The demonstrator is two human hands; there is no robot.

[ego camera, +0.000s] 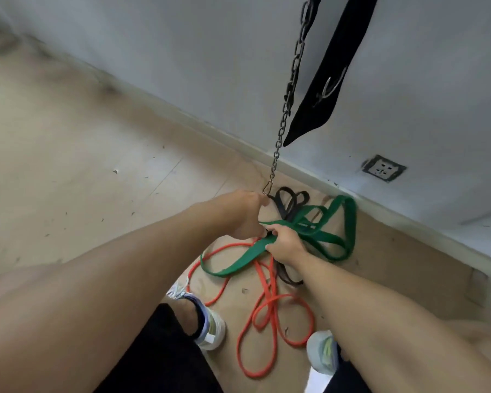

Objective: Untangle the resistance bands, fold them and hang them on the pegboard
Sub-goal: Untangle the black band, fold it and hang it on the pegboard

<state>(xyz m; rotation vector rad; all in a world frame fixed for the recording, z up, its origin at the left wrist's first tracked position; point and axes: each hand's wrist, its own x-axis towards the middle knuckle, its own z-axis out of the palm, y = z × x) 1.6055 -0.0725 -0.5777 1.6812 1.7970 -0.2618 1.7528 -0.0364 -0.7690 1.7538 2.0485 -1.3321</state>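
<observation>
Three bands lie knotted together on the floor (68,154), so the task looks barely begun: nothing is separated, nothing folded, nothing hung. Nearest, between the two shoes (210,327), the orange band (270,304) sprawls in long loops across a sheet of brown cardboard (394,268). Just beyond it, the right hand (285,245) is curled round the green band (318,236) where its strands bunch together, and the left hand (245,215) meets it at the same spot, its fingers hidden behind the knuckles, so I cannot tell whether it grips or only touches. The green band runs under and over the orange one here and fans out toward the wall (210,52). Farther on, the black band (291,202) loops beneath the green, close to the skirting. Above, a chain (288,100) with a hook and a black strap (326,80) hang down the wall; no pegboard is in view. All untangling, folding and hanging remains.
</observation>
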